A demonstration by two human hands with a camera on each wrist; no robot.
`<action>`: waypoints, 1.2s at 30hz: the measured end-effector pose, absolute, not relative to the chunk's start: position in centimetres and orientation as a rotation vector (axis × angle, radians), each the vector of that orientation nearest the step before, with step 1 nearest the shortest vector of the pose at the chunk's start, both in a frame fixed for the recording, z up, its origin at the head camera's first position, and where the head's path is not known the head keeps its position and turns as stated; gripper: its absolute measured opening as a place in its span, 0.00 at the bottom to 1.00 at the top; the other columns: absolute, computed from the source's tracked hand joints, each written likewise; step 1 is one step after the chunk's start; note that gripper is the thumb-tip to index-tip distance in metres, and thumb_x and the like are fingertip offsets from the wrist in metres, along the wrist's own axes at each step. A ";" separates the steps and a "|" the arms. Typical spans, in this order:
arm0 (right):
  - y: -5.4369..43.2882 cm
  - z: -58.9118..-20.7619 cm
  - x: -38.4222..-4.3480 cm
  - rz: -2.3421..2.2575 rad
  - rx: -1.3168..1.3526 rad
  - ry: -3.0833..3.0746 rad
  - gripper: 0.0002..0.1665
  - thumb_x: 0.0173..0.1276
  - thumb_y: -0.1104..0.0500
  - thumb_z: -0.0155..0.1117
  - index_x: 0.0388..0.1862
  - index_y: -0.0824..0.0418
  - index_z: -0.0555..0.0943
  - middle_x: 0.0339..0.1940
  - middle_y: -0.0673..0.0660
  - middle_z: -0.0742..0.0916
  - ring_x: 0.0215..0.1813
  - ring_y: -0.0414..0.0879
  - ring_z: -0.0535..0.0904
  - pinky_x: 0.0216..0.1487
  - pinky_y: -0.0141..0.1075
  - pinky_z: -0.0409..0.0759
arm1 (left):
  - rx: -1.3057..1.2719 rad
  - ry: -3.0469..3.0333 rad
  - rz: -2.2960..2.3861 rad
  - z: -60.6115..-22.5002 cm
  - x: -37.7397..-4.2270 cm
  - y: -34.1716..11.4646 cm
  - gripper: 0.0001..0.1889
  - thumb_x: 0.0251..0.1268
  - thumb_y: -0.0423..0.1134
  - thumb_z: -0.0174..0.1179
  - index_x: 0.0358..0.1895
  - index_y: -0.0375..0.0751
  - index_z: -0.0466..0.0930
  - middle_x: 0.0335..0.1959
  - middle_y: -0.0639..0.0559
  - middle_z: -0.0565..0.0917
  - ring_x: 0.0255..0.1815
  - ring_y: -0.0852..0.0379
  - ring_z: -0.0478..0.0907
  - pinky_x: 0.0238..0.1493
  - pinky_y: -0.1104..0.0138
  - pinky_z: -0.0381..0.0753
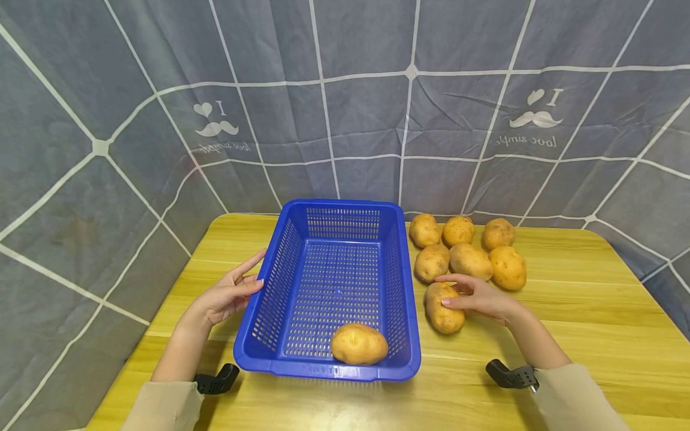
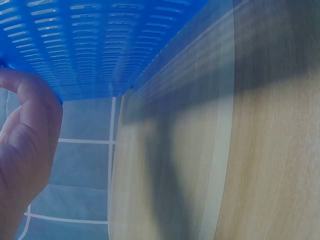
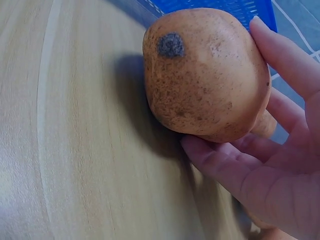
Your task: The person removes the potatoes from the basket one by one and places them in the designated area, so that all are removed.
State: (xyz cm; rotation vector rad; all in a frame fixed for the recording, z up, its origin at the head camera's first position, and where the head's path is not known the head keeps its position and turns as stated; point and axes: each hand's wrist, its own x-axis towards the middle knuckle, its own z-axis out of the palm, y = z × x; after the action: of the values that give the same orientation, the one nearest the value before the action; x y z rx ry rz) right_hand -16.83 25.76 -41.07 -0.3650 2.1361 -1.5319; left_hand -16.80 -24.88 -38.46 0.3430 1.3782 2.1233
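Observation:
A blue plastic basket with slotted walls stands on the table, one potato lying in its near right corner. My left hand holds the basket's left rim, thumb on the edge and the other fingers along the outer side. Just right of the basket, my right hand grips another potato between thumb and fingers. In the right wrist view, this potato shows a dark rough spot on its end and casts a shadow on the wood below.
Several more potatoes lie grouped behind the right hand, beside the basket's right wall. The wooden table reaches back to a grey curtain with white lines. A black wrist mount sits on each forearm.

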 end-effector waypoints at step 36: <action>25.8 -40.7 -16.9 -1.538 -0.384 2.061 0.35 0.64 0.62 0.63 0.66 0.72 0.61 0.48 0.67 0.74 0.38 0.45 0.76 0.40 0.39 0.81 | 0.337 1.350 2.147 -38.6 -16.7 -24.8 0.40 0.69 0.23 0.45 0.74 0.46 0.29 0.46 0.46 0.81 0.40 0.54 0.82 0.42 0.63 0.82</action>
State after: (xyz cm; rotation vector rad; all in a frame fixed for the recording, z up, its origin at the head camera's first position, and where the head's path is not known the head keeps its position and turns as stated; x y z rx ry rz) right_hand -16.88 25.77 -40.73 -0.3837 2.0612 -1.5382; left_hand -16.70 -24.75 -38.63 0.3373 1.3498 2.1472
